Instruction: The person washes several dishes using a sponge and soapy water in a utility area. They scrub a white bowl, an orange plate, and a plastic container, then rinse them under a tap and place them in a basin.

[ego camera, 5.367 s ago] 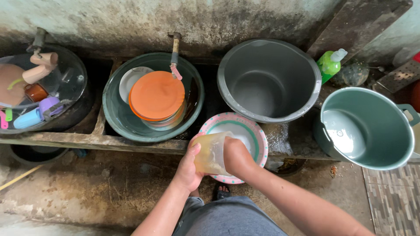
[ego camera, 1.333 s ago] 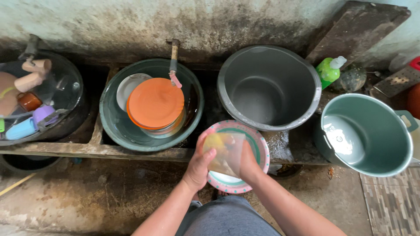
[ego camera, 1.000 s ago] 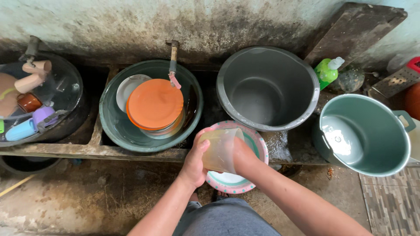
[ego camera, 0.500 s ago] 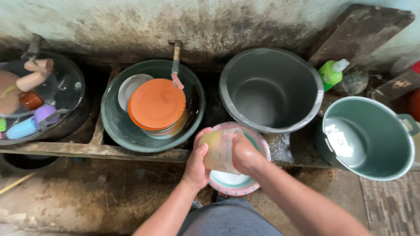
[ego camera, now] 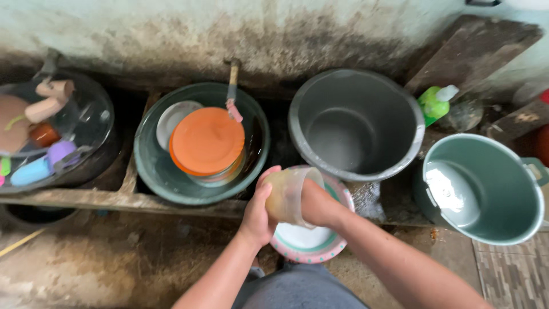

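Observation:
My left hand [ego camera: 258,210] grips the outside of a clear plastic cup [ego camera: 289,191], tilted on its side. My right hand [ego camera: 317,203] is pushed into the cup's mouth, its fingers hidden inside. What it holds in there I cannot see. Both hands hover over a white plate with a pink and green rim [ego camera: 309,247], close to my lap.
A green basin [ego camera: 150,171] holds orange plates [ego camera: 207,140] under a tap [ego camera: 233,77]. A grey bucket [ego camera: 413,123] stands behind the cup, a teal bucket [ego camera: 534,197] with water to the right. A green bottle [ego camera: 434,102] leans at the wall. A glass-lidded pot [ego camera: 94,123] sits far left.
The cup has turned and tilted between my hands, and my right hand has worked deeper into it. The view shifted slightly.

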